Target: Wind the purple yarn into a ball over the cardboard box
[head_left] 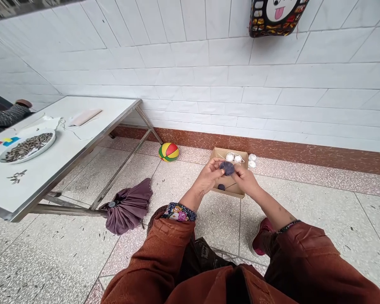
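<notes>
A small dark purple-grey ball of yarn (227, 168) is held up in front of me, above a shallow cardboard box (237, 192). My left hand (210, 175) pinches it from the left, with the thumb on its near side. From the right, my right hand (245, 180) has its closed fingers against the ball's edge; its fingertips are partly hidden, and I cannot make out a loose strand. White balls of yarn (233, 158) lie at the far end of the box. Another small dark ball (221, 187) rests near its front, beside a thin dark line.
More white balls (252, 160) lie right of the box by the wall. A striped ball (169, 152) and a folded purple umbrella (129, 207) are on the floor. Left stands a table (114, 110) with a plate (52, 141) of sunflower seeds. A person's sleeve (8, 116) shows behind it.
</notes>
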A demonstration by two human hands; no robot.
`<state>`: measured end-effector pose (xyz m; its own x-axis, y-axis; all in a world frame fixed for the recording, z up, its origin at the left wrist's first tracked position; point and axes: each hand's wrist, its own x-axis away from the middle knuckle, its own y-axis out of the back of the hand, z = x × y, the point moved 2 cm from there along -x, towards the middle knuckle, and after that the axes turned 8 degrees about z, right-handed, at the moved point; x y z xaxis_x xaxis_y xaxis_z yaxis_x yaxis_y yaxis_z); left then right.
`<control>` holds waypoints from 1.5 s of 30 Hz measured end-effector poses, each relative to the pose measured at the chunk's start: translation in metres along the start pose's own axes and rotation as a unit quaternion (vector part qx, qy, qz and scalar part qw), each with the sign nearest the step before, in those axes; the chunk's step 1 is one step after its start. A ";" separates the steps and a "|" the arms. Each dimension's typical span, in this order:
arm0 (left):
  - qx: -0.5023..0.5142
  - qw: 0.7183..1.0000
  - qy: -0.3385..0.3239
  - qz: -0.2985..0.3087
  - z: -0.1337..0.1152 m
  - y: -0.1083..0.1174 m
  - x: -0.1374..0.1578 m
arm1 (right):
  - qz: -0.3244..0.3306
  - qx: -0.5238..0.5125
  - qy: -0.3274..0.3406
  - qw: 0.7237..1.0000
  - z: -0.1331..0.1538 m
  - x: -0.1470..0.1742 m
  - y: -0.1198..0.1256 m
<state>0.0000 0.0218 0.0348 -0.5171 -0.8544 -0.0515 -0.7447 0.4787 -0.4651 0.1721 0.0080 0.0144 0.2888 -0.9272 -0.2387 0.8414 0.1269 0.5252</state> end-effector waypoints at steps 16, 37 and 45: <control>-0.038 0.996 0.042 0.062 0.007 -0.005 -0.002 | -0.058 -0.018 -0.034 0.998 -0.001 -0.007 0.028; 0.035 0.997 0.052 0.037 0.008 0.003 -0.001 | -0.034 -0.058 -0.026 0.997 0.004 -0.011 0.017; 0.024 0.996 0.016 -0.086 0.011 0.011 -0.010 | 0.066 0.008 0.059 0.996 0.016 0.000 -0.001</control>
<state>0.0017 0.0332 0.0209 -0.3973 -0.9156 0.0615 -0.8026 0.3142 -0.5071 0.1637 0.0020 0.0271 0.4485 -0.8549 -0.2608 0.7859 0.2382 0.5707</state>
